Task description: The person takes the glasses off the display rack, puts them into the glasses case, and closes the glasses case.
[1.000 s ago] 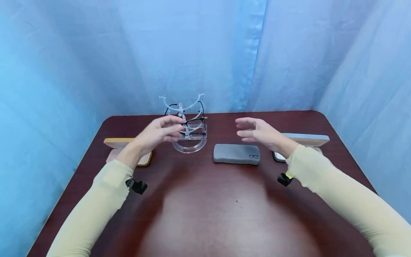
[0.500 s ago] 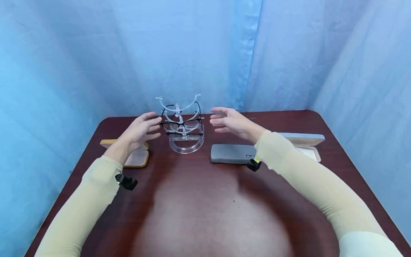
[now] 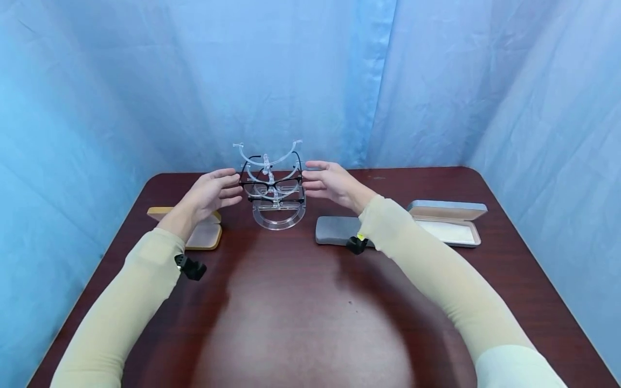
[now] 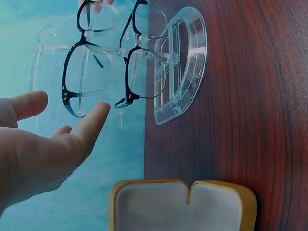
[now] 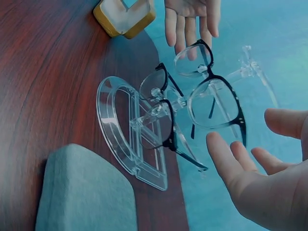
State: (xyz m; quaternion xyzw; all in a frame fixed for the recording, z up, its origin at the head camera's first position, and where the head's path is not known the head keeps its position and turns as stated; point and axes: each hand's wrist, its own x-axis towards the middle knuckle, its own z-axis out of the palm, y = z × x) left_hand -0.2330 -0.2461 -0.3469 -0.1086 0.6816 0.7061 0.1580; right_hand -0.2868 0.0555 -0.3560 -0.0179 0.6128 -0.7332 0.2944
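A clear acrylic eyeglass stand (image 3: 278,226) holds two pairs of black-framed glasses, one above the other. The upper pair of glasses (image 5: 217,78) has clear lenses and temples pointing back. Below it sits the lower pair of glasses (image 4: 128,84); the stand's top arm carries none. My left hand (image 3: 209,193) is at the left end of the upper pair, fingers extended and spread. On the opposite side, my right hand (image 3: 336,184) reaches in with straight fingers, fingertips right by the frame's right end. Neither hand grips anything.
An open yellow case (image 3: 206,237) lies under my left forearm. The closed grey glasses case (image 3: 335,230) is partly hidden by my right sleeve. Farther right, another grey case (image 3: 448,206) stands open with a white cloth (image 3: 448,232) inside. Blue curtains hang behind the table (image 3: 301,302).
My right hand has moved left, from above the closed grey case to the stand's right side. The left hand has drawn back left from in front of the stand to its left side.
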